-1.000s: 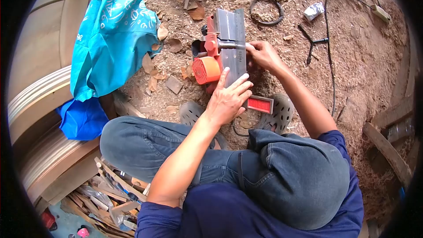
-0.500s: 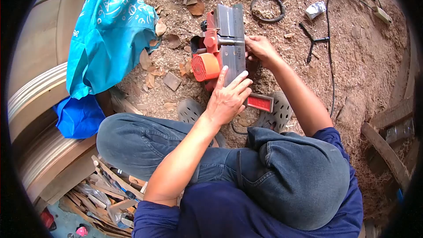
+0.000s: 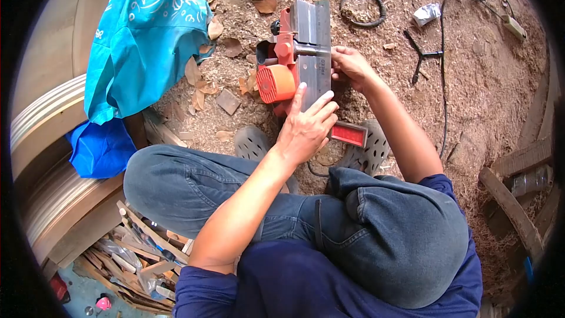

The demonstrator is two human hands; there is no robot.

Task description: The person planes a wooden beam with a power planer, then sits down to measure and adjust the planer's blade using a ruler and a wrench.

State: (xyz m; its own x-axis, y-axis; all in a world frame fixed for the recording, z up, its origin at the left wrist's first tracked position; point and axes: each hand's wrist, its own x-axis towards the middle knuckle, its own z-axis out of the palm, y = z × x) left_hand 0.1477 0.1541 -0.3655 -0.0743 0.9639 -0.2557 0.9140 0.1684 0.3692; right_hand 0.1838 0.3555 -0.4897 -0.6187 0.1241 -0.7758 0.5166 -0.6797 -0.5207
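Observation:
A red-orange electric planer (image 3: 285, 50) lies upside down on the ground, its metal sole and cutter drum facing up. Along the sole's right side rests a flat steel straightedge (image 3: 323, 29) with "FREED" printed on it. My left hand (image 3: 303, 129) lies with spread fingers on the near end of the sole and straightedge. At the far side edge, beside the drum, my right hand (image 3: 351, 68) has curled fingers against the planer; its fingertips are partly hidden. A small red rectangular piece with a grey frame (image 3: 349, 134) sits just below my left fingers.
Wood shavings and dry leaves cover the ground. A black Y-shaped wrench (image 3: 421, 56), a crumpled silver packet (image 3: 426, 14) and black cables (image 3: 444, 82) lie to the right. Turquoise cloth (image 3: 147, 47) drapes at left over stacked wooden frames (image 3: 50, 123). Scrap wood (image 3: 518, 206) stands at right.
The whole view has shifted slightly. Both hands stay in nearly the same place on the planer, and the straightedge keeps its position along the sole.

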